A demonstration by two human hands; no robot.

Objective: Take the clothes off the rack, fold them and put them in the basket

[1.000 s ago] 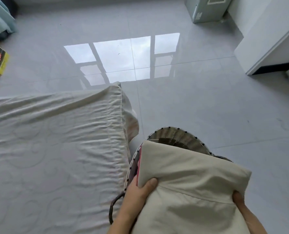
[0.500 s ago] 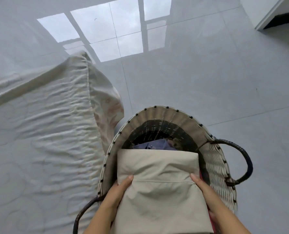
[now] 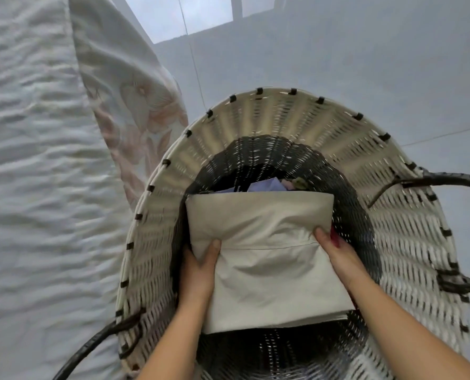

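A folded beige garment (image 3: pixel 266 259) sits inside the mouth of the woven basket (image 3: pixel 291 119), held flat between two hands and lying below the rim, its far folded edge reaching toward the dark inner wall. The left hand (image 3: pixel 198 270) grips the garment's left edge — thumb laid on top of the cloth, the other fingers hidden underneath. The right hand (image 3: pixel 338 256) grips the right edge the same way, thumb on top near a stitched seam that runs across the fabric; a sliver of red shows just beside that thumb, though what it belongs to cannot be told. Beyond the garment's far edge, deeper in the basket, a lavender piece of clothing (image 3: pixel 266 185) peeks out, with other small bits of fabric beside it too dim to make out. The basket is pale wicker around the upper part and dark weave lower down, with dark stitches spaced along its rim and a dark looped handle (image 3: pixel 447 179) on the right side; another dark handle (image 3: pixel 91 349) curves out at the lower left. Just to the left of the basket is a bed covered in a wrinkled white sheet (image 3: pixel 36 187), and a floral-printed cloth (image 3: pixel 140 105) hangs down its side near the rim. Glossy grey floor tiles (image 3: pixel 365 50) lie beyond, reflecting a window.
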